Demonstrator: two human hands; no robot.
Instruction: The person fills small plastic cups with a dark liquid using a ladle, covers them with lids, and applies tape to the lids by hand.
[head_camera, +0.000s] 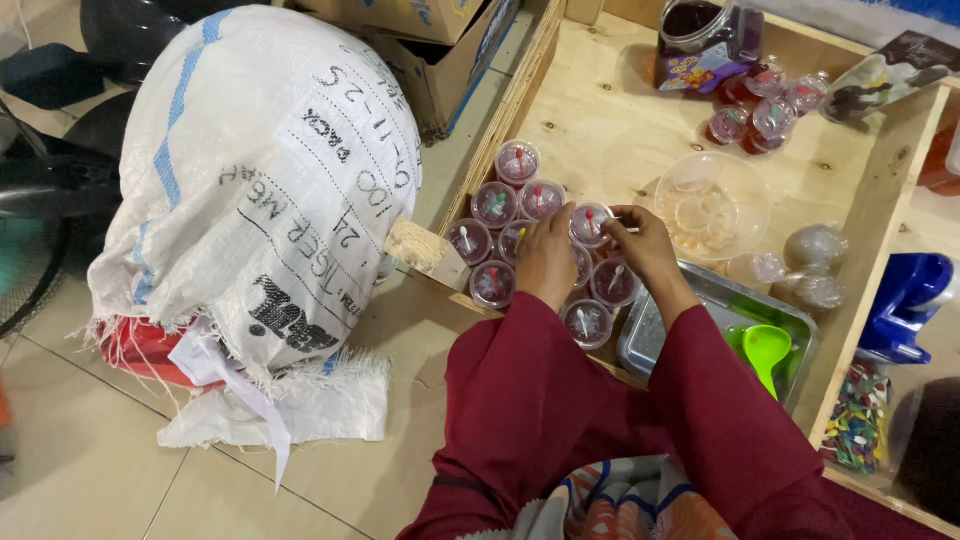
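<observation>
From above the person's shoulders, both hands meet over one small clear plastic cup of dark red jelly. The left hand lies curled beside it, fingers folded down on the neighbouring cups; the right hand pinches something thin and pale at the cup's rim, too small to make out.

Around them stands a cluster of sealed jelly cups, each already carrying a little plastic spoon on its lid, so a good share looks finished. A second bunch of similar cups waits farther back by a dark jar, seemingly yet to be handled.

All this sits in a shallow pale wooden tray, with a clear bowl, a metal tray holding a green scoop, and loose coloured spoons. A stitched white woven sack slumps on the tiled floor.
</observation>
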